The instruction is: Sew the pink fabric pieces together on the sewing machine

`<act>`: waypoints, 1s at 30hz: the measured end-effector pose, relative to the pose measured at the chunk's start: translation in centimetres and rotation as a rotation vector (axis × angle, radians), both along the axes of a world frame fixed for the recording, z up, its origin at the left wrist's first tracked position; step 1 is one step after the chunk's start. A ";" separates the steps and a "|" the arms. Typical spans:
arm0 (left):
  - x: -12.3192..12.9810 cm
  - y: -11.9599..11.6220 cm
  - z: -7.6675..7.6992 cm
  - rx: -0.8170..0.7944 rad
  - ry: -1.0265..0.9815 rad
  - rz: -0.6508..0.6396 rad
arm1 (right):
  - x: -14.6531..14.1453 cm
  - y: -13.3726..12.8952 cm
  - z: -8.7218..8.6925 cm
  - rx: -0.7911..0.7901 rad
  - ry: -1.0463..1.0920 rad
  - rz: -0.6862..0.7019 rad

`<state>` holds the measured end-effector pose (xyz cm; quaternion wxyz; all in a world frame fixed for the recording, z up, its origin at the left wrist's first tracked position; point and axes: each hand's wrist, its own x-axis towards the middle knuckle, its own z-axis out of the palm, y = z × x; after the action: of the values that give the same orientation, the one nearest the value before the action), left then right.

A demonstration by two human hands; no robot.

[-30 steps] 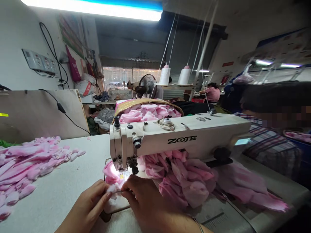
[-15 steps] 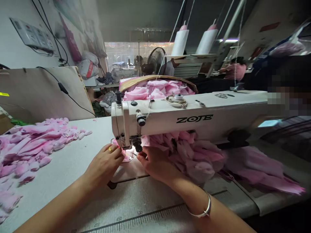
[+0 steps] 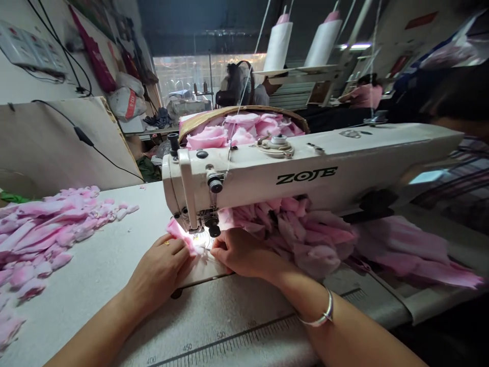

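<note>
A white sewing machine [image 3: 244, 176] stands in front of me, its lamp lighting the area under the needle. My left hand [image 3: 162, 262], with a ring on it, lies left of the needle. Its fingers are closed on a small pink fabric piece [image 3: 178, 232] beside the presser foot. Just right of the needle, my right hand [image 3: 242, 252] is closed, thumb and forefinger pinched low over the machine bed. What lies between those fingertips is too small to make out. Bunched pink fabric [image 3: 301, 237] fills the space under the machine arm, behind my right hand.
Many pink fabric pieces [image 3: 53, 229] are heaped on the table at left. Behind the machine sits a container of pink fabric [image 3: 244, 130]. Two thread cones [image 3: 278, 46] stand above. A printed ruler [image 3: 229, 344] runs along the front. A person [image 3: 367, 94] sits farther back.
The fabric piece has come out leftward and toward me from under the presser foot area, with my left hand slightly lower. My right hand stays close to the needle. The whole view has shifted slightly.
</note>
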<state>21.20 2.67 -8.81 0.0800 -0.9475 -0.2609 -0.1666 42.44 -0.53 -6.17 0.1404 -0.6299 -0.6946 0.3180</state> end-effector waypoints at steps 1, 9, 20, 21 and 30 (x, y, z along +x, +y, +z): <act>-0.2 0.1 -0.3 0.004 0.006 0.026 | 0.0 0.0 0.0 -0.010 0.000 0.021; 0.2 0.1 -0.6 0.134 0.182 0.178 | 0.2 -0.1 0.3 0.000 -0.054 0.033; 0.5 0.2 -0.5 0.370 0.186 0.115 | -0.2 0.0 0.5 -0.042 0.039 0.073; 0.5 0.2 -0.4 0.362 0.164 0.079 | -0.3 0.0 0.4 -0.040 0.047 0.076; 0.2 0.7 -0.4 0.250 0.135 0.064 | -0.9 0.2 -0.6 0.040 0.030 0.038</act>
<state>21.41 3.33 -9.22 0.2202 -0.9303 -0.2622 -0.1312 41.57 -0.33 -6.74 0.1572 -0.6089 -0.7104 0.3161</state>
